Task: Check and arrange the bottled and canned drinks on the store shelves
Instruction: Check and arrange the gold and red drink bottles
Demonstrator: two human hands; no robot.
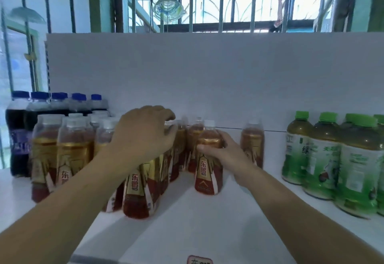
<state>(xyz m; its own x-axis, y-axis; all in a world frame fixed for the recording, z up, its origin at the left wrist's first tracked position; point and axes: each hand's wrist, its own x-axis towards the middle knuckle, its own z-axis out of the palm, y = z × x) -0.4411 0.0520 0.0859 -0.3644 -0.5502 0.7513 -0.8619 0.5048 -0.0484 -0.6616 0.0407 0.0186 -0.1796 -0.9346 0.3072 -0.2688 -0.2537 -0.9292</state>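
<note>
Amber, white-capped, gold-labelled bottle [208, 170] in grip of right hand [228, 152]; left hand [145, 134] clasped round neighbouring bottle [173, 155]

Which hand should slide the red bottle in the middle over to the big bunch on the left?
Right. The right hand grips that bottle round its shoulder, so it only needs to slide it. The left hand is busy, curled over the tops in the bunch.

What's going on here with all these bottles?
A person is tidying drinks on a white shelf. The right hand grips one red-and-gold bottle standing apart from its cluster, while the left hand curls over the top of a neighbouring bottle in that cluster. Green-capped bottles stand to the right, dark blue-capped sodas to the left.
</note>
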